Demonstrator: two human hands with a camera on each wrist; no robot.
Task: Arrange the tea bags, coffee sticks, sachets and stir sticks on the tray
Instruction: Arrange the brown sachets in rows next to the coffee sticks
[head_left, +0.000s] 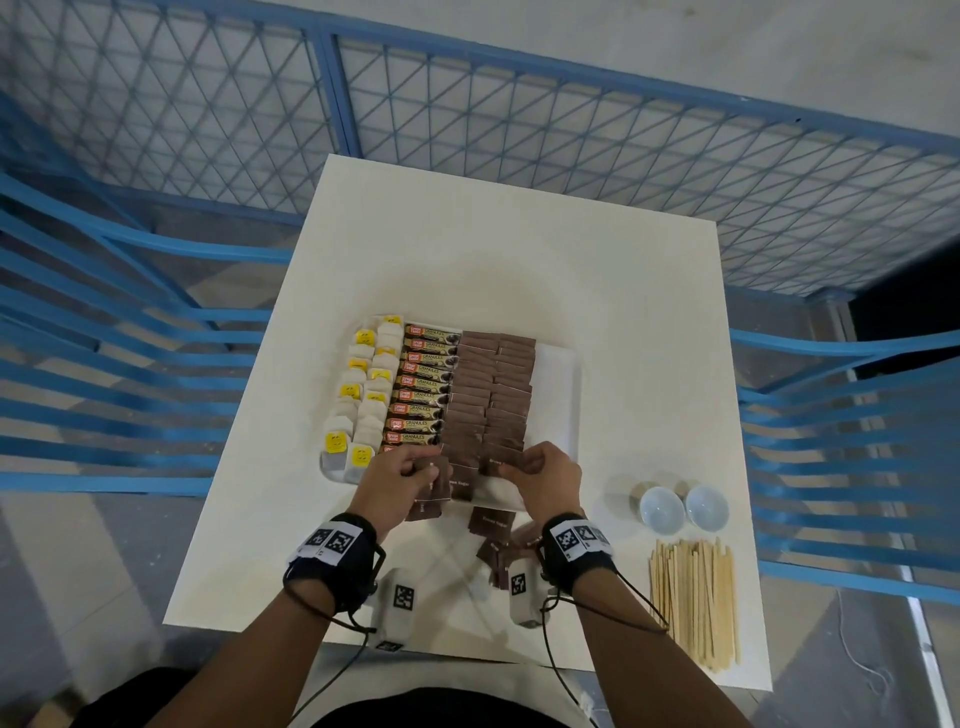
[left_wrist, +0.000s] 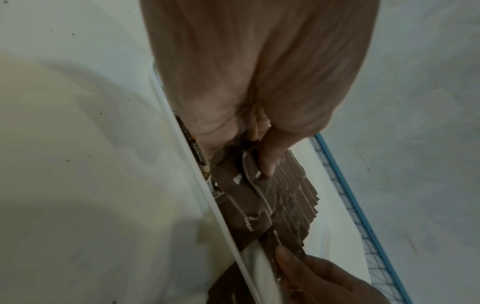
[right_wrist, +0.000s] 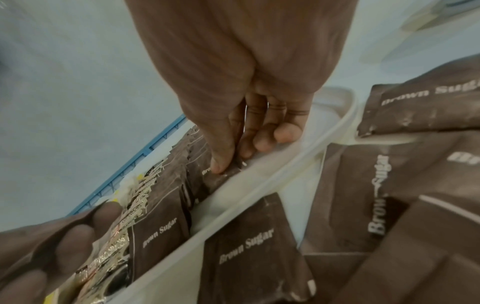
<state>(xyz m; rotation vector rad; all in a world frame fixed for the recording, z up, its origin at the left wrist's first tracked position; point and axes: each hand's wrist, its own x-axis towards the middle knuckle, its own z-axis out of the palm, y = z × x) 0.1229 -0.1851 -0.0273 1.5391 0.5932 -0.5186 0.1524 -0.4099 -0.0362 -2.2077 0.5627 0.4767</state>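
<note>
A white tray (head_left: 558, 395) holds tea bags (head_left: 363, 395) on the left, a column of coffee sticks (head_left: 423, 395) and two columns of brown sugar sachets (head_left: 488, 395). Both hands are at the tray's near edge. My left hand (head_left: 410, 478) grips a few brown sachets (left_wrist: 259, 185) under its thumb, at the near end of the left sachet column. My right hand (head_left: 540, 470) pinches one sachet (right_wrist: 223, 174) between thumb and forefinger at the near end of the right column. More loose sachets (head_left: 493, 522) lie on the table under my wrists. Wooden stir sticks (head_left: 693, 597) lie heaped at the near right.
Two small white bowls (head_left: 661, 509) stand side by side right of the tray, just beyond the stir sticks. A bare strip runs along the tray's right side. The table (head_left: 519, 260) is small, with a blue mesh fence (head_left: 571, 130) close around it.
</note>
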